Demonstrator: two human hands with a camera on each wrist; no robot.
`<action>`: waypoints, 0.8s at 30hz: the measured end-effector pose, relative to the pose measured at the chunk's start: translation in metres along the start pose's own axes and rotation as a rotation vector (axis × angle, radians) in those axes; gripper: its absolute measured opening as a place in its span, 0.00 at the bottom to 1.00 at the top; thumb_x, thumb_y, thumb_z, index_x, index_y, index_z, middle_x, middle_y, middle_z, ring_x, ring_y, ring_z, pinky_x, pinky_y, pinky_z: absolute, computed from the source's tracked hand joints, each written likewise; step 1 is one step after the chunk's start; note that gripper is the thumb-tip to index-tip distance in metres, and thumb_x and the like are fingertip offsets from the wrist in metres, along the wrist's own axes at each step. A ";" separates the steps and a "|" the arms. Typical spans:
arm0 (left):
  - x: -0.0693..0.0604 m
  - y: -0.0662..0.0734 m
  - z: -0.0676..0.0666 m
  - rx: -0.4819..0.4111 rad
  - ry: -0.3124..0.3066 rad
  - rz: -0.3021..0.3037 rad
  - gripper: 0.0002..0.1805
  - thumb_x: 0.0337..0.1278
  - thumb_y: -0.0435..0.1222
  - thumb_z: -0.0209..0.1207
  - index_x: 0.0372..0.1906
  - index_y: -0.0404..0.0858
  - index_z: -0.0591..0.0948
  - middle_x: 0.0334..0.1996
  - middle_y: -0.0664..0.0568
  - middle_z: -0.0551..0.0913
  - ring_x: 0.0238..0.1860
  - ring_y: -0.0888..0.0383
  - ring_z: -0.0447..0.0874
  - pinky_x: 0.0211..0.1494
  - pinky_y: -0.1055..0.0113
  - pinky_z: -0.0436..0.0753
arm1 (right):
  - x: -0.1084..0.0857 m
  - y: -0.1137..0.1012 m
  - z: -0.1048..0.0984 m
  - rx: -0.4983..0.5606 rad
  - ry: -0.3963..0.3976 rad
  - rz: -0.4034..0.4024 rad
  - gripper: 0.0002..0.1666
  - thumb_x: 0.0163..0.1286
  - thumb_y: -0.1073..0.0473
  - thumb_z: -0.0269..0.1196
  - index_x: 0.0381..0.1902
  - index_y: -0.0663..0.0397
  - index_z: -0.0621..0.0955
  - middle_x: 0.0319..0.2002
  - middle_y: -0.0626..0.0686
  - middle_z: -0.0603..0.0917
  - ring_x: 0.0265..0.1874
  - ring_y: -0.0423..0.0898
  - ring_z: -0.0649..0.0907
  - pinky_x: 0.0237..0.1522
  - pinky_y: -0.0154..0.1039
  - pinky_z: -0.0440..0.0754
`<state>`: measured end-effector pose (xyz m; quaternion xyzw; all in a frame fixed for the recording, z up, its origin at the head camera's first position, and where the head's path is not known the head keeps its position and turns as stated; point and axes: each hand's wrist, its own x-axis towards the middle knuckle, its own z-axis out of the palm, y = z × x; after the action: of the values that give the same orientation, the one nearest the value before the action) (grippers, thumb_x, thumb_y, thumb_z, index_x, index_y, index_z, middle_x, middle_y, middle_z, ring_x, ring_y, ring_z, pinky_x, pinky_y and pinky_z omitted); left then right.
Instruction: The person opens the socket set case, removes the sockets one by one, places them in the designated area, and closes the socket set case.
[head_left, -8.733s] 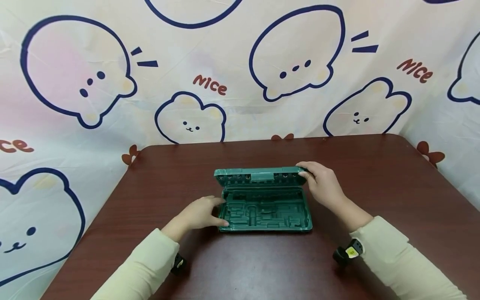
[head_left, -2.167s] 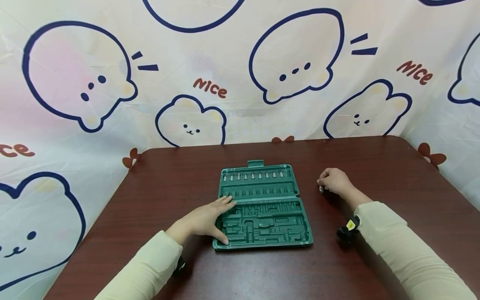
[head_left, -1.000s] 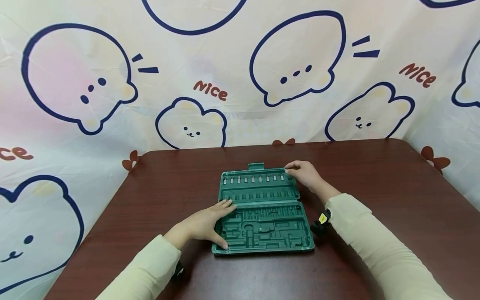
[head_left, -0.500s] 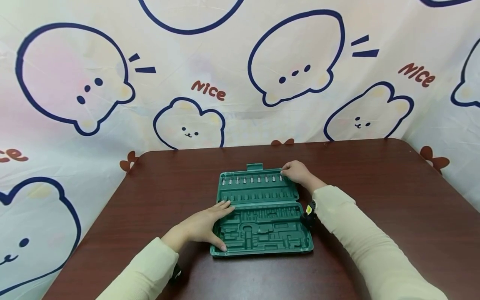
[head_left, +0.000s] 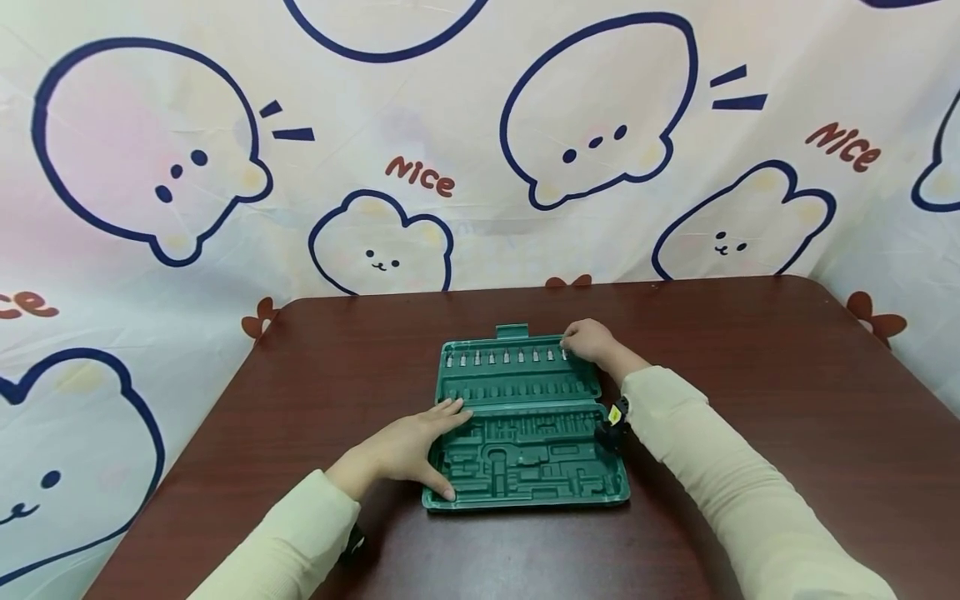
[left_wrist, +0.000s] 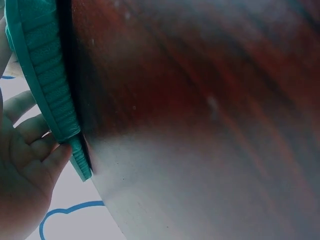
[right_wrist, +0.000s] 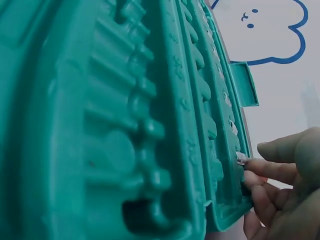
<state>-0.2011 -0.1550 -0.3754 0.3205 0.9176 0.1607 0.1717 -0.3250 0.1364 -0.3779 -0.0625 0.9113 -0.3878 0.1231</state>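
A green plastic tool case (head_left: pixel 525 454) lies unfolded on the brown table, its moulded tray nearest me and its lid (head_left: pixel 517 387) beyond. Several small silver sockets (head_left: pixel 506 357) stand in a row along the lid's far side. My left hand (head_left: pixel 401 442) rests spread on the case's left edge, thumb at the near corner. In the left wrist view its fingers touch the green ribbed side wall (left_wrist: pixel 47 70). My right hand (head_left: pixel 596 342) has curled fingers at the right end of the row. They pinch a small socket, mostly hidden; a neighbouring socket (right_wrist: pixel 241 158) shows beside them.
The dark brown table (head_left: pixel 750 375) extends on all sides of the case. A cloth with cartoon bears (head_left: pixel 382 242) hangs behind it. The lid's clasp tab (head_left: pixel 512 331) sticks out at the far side.
The case has gone from half-folded to lying flat. My right hand has carried a small socket from the table on the right to the row's right end. The left hand has stayed on the edge.
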 end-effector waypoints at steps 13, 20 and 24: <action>0.000 -0.001 0.002 0.000 0.011 0.002 0.56 0.24 0.61 0.62 0.66 0.45 0.54 0.66 0.53 0.46 0.65 0.56 0.41 0.55 0.53 0.62 | -0.004 0.002 0.002 0.080 0.057 -0.005 0.12 0.63 0.65 0.52 0.41 0.66 0.76 0.44 0.62 0.74 0.41 0.54 0.73 0.37 0.43 0.72; -0.002 -0.003 0.002 0.039 0.017 0.011 0.56 0.26 0.62 0.61 0.66 0.47 0.52 0.66 0.54 0.45 0.65 0.57 0.40 0.55 0.54 0.63 | -0.005 0.003 0.004 0.100 0.078 -0.011 0.09 0.64 0.65 0.52 0.39 0.64 0.76 0.42 0.60 0.74 0.36 0.51 0.74 0.32 0.40 0.71; -0.002 -0.002 0.002 0.098 0.023 0.024 0.56 0.26 0.64 0.60 0.66 0.46 0.52 0.66 0.53 0.46 0.65 0.56 0.41 0.55 0.55 0.63 | -0.006 0.005 0.004 0.142 0.094 -0.015 0.08 0.64 0.65 0.51 0.39 0.64 0.75 0.41 0.60 0.74 0.36 0.52 0.73 0.33 0.40 0.71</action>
<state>-0.1996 -0.1579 -0.3778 0.3379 0.9223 0.1212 0.1433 -0.3180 0.1380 -0.3829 -0.0422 0.8858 -0.4550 0.0814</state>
